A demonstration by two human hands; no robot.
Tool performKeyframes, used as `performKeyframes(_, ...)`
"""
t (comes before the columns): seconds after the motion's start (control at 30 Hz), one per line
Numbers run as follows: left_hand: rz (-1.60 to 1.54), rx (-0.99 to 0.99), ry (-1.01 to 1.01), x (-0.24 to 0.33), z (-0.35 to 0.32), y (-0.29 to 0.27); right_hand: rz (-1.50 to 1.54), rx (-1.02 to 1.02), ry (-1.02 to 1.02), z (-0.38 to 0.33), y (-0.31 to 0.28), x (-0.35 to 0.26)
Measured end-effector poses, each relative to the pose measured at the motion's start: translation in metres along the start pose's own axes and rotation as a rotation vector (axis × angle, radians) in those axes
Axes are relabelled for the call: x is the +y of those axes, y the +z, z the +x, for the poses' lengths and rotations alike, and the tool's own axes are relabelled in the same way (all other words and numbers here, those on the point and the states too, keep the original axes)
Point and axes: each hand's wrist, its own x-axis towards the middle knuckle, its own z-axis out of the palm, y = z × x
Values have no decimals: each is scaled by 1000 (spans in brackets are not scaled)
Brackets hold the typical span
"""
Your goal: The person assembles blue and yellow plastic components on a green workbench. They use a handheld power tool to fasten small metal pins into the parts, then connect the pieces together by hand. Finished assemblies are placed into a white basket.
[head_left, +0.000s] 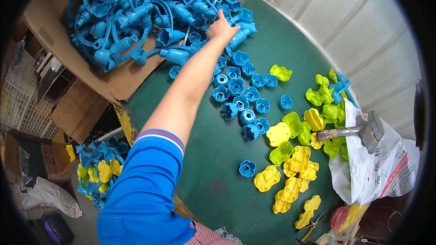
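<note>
My left hand [222, 28] reaches over the right edge of a heap of blue plastic parts [177, 11]. Its index finger and thumb are stretched apart, while the other fingers are partly hidden; I see nothing held. The heaped parts have scalloped cups, tubes and curved strips, and spill from a cardboard box [120, 84]. Below the hand, several small blue flower-shaped cups [236, 86] lie loose on the green tabletop [204, 181]. Yellow moulded pieces [267, 178] and lime-green shells [282, 153] are scattered to their right. My right hand is out of view.
A hammer [370, 131] rests on a white printed sack [372, 172] at the right. Small snips [311, 229] lie near the table's front edge. A pale ribbed wall [354, 31] borders the table. Lower left, more coloured parts [102, 168] are piled beside cartons.
</note>
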Motion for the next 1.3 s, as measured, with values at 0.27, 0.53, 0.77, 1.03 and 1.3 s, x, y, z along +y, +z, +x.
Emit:
performKeyframes(0.27, -211, 33, 108, 0, 18, 39, -26, 24, -13, 5, 9, 1)
performKeyframes(0.53, -644, -117, 606, 89, -120, 21, -43, 57, -38, 7, 4, -3)
performKeyframes(0.77, -616, -710, 598, 93, -245, 18, -37, 170, -183, 14, -13, -21)
performKeyframes(1.03, -152, -643, 625, 106, -287, -7, 84, 271, -802, -10, -17, -134)
performKeyframes(1.3, -202, -679, 740, 104, -325, -7, 304, -553, -649, -6, 180, -239)
